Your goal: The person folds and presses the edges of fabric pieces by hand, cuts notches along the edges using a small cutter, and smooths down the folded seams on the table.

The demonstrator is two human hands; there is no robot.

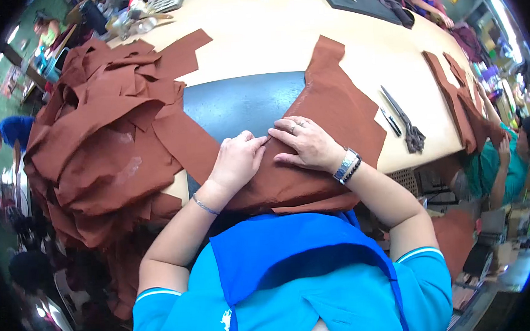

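Observation:
A reddish-brown fabric piece (340,109) lies over a dark, shiny board (243,106) at the table's front. My left hand (238,159) is closed, pinching the fabric's left edge between thumb and fingertips. My right hand (309,143) rests on the same piece, fingers stretched towards the left fingertips and thumb apart. Both sets of fingertips nearly meet at the edge; the fold between them is too small to make out. Beside the fabric, to the right, are scissors (403,117) with dark-wrapped handles and a slim pen-like tool (390,122).
A tall heap of brown fabric pieces (100,145) covers the table's left side. More cut pieces (449,102) lie at the right edge, near a co-worker in teal (499,166). A dark flat panel (358,5) and bottles (124,25) stand at the back.

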